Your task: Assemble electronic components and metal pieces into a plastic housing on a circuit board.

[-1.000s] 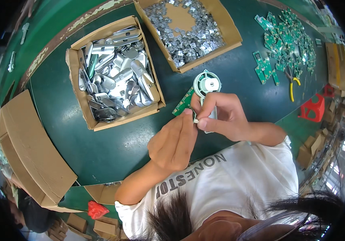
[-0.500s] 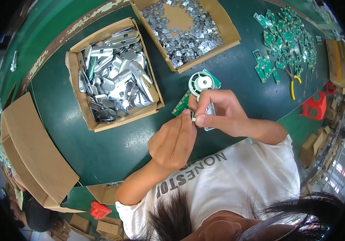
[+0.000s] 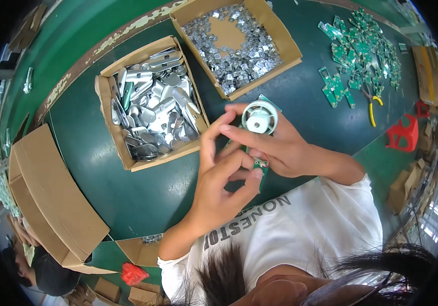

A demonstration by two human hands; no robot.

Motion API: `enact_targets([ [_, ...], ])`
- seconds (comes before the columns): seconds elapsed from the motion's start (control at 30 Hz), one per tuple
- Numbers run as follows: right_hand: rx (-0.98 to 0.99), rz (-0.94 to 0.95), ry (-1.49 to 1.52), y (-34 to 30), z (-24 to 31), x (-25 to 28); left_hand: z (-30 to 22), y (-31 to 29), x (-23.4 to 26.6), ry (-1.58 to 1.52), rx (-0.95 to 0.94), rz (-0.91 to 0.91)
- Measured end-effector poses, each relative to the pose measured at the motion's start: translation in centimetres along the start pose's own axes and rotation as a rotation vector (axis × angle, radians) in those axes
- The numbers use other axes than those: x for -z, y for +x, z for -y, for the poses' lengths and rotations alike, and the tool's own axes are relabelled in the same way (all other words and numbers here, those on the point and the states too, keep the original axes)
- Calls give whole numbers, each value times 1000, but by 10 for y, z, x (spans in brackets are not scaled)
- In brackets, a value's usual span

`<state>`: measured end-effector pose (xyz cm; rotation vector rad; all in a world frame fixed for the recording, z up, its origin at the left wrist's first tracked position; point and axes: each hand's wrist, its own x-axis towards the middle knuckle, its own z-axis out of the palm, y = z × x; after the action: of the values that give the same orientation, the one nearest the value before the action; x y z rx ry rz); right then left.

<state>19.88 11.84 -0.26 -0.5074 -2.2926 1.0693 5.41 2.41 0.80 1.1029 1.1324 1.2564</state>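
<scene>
Over the table my right hand (image 3: 290,148) is closed round a white fan-like part (image 3: 259,118), which has an outer ring, spokes and a solid hub. Just below that ring, my left hand (image 3: 219,178) pinches a small green circuit board (image 3: 263,176) between thumb and finger. A thin red wire shows at the board's upper end. Fingertips of both hands come close together left of the ring. Behind the hands, the corner of another green board (image 3: 265,98) sticks out; most of it is hidden.
Left of my hands stands a cardboard box (image 3: 122,153) of shiny metal plates. Beyond it is a carton (image 3: 294,56) of small metal pieces. Green circuit boards (image 3: 361,51) lie heaped at the far right, beside yellow-handled pliers (image 3: 372,113). An open carton (image 3: 55,188) stands at the left edge.
The white part has turned and its ring now faces up between my hands. My left hand has opened out from a tight pinch and holds the small board lower down. The view has shifted slightly.
</scene>
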Motion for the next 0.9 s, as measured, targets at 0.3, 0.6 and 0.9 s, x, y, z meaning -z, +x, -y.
enact_targets([
  [0.3,112,-189,-41,-5,2,16,14,-4,1,-434,132,-1],
  [0.6,29,10,331,-7,0,25,11,-3,3,-319,141,43],
  [0.9,123,-34,198,-7,-8,22,13,-8,2,-514,219,-93],
])
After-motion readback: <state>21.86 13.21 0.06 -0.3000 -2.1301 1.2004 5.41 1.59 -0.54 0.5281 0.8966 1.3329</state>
